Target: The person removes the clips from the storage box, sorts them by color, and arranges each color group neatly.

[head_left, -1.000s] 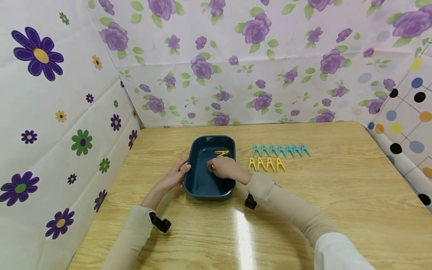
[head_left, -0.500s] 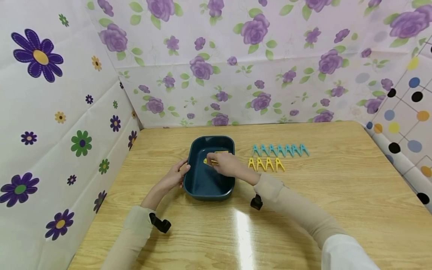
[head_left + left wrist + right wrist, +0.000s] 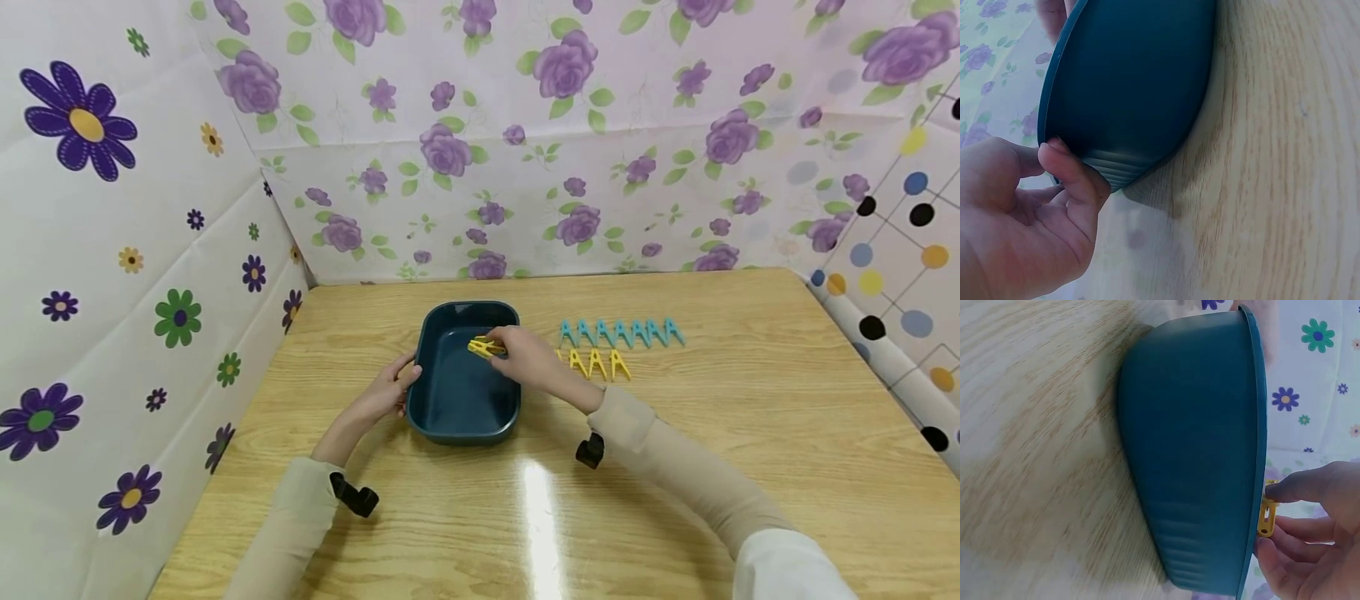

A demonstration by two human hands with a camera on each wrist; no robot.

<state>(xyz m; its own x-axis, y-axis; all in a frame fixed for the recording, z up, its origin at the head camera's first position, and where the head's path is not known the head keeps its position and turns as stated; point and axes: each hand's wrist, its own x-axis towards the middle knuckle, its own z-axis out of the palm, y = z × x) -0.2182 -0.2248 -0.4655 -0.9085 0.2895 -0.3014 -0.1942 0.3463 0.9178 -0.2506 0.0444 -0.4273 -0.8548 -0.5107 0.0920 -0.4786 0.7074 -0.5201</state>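
In the head view, the right hand [image 3: 528,357] pinches yellow clothespins [image 3: 483,347] above the inner far part of the dark blue tub [image 3: 461,417]. The left hand [image 3: 386,392] rests on the left wall of the tub, with the fingers only gently bent. To the right of the tub lie a row of teal clothespins [image 3: 621,333] and, nearer, a row of yellow clothespins [image 3: 597,364] on the wooden table [image 3: 750,400].

In the left wrist view, the thumb [image 3: 1075,178] touches the rim of the tub.

In the right wrist view, the fingers [image 3: 1310,487] hold a yellow clothespin just over the rim of the tub.
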